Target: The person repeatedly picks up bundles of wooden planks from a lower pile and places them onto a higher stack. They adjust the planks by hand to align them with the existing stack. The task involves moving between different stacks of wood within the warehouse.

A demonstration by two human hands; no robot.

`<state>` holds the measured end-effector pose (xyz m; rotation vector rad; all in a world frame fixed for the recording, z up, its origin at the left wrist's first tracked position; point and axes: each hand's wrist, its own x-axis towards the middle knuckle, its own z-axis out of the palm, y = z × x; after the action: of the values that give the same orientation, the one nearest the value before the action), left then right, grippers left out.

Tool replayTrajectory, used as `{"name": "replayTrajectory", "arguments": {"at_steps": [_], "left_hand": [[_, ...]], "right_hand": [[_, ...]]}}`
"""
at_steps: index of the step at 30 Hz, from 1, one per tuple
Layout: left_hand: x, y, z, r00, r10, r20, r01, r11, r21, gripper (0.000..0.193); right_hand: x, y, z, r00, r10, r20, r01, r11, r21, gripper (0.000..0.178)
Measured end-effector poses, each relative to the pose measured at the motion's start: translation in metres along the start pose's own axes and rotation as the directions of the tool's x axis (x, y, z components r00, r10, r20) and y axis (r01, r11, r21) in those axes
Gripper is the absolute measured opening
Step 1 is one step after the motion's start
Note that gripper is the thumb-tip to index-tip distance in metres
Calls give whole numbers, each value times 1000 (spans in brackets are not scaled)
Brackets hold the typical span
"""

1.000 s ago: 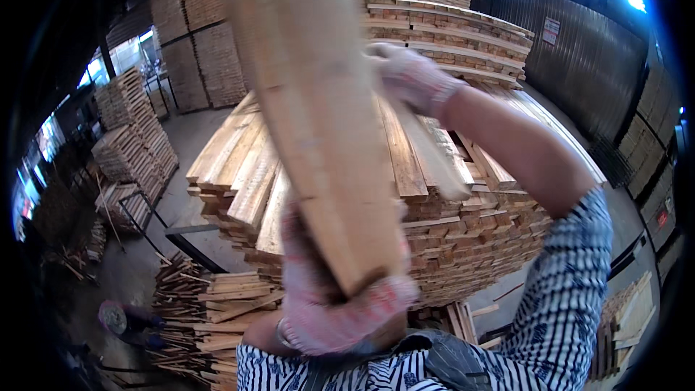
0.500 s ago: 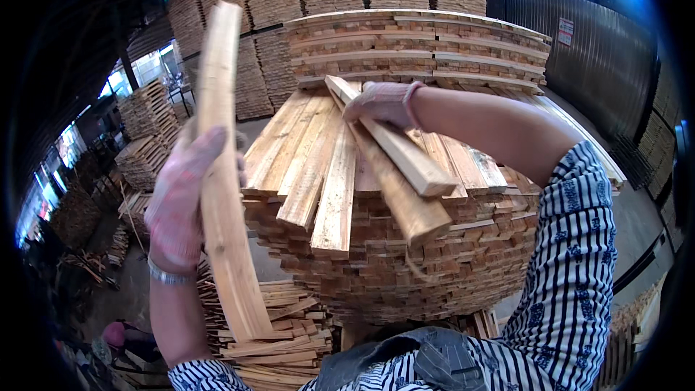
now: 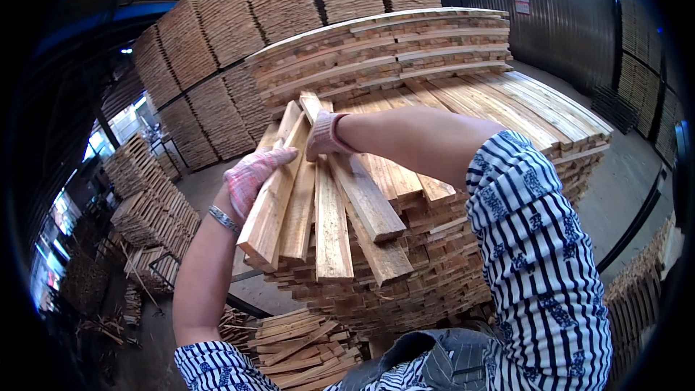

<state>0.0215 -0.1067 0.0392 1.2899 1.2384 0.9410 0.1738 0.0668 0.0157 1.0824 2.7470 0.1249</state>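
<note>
My left hand (image 3: 255, 177), in a pinkish-white glove, is closed on a wooden board (image 3: 274, 204) at the left side of the pile. That board lies slantwise on top of other boards, its near end sticking out over the front. My right hand (image 3: 323, 139), also gloved, grips another board (image 3: 368, 199) near its far end; its fingers are partly hidden. Beneath it a darker-edged board (image 3: 387, 264) pokes out at an angle. Between the two held boards, a flat board (image 3: 333, 239) juts from the stack of boards (image 3: 441, 261).
A layered block of boards (image 3: 434, 47) rises at the back of the stack. Tall lumber piles (image 3: 282, 0) stand beyond. Smaller stacks (image 3: 148, 210) are at the left, loose sticks (image 3: 304, 347) lie below the stack, and a corrugated metal wall (image 3: 543, 14) closes the far right.
The board in my left hand has come down from upright onto the pile's left side. My right hand has moved left and slightly lower with its board. The view has turned rightward.
</note>
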Motion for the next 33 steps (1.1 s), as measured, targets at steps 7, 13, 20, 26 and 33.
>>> {"name": "replayTrajectory", "arguments": {"at_steps": [7,13,20,26,33], "left_hand": [[16,2,-6,997,51,57,-56,995,83,70],[56,31,-5,993,75,-89,19,648,762,113],[88,31,25,983,23,-184,134,598,790,116],[109,31,35,920,-68,-386,381,393,837,121],[151,45,71,860,-161,-485,502,95,859,104]], "right_hand": [[-177,21,-30,913,381,-144,32,286,958,68],[-242,101,-87,783,424,-454,275,420,865,102],[-308,120,-158,355,487,-798,439,667,602,58],[-259,135,-93,335,513,-791,635,497,592,54],[-239,170,-65,464,496,-734,584,452,674,53]]}}
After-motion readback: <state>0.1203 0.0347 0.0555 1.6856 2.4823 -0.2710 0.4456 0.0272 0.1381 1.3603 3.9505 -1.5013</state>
